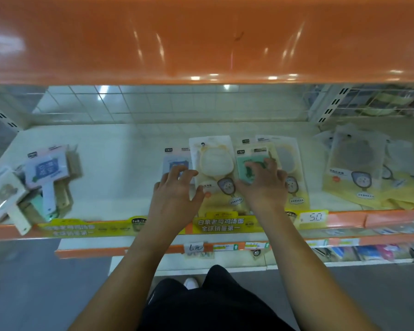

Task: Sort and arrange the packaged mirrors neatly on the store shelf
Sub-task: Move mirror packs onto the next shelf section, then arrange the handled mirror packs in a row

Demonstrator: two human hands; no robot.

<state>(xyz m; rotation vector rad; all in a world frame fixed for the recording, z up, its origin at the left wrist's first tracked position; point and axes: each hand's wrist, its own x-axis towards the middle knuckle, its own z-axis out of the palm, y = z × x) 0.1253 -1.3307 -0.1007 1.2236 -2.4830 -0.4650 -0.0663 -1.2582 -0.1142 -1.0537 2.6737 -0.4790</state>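
Both arms reach onto the shelf (120,149): left hand (175,189) spread open beside the yellow packaged mirror (213,168), right hand (263,182) fingers splayed, pressing the green packaged mirror (244,163) just right of it.

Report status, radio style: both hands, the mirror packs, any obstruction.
Left hand open, fingertips on blue mirror pack. Right hand spread flat on green mirror pack. Yellow mirror pack flat between them. Loose pile at shelf's left unsorted; nothing blocking.

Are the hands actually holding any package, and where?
Right hand rests fingers on the green packaged mirror, near its middle; left hand touches the blue packaged mirror's lower edge. Neither is lifted.
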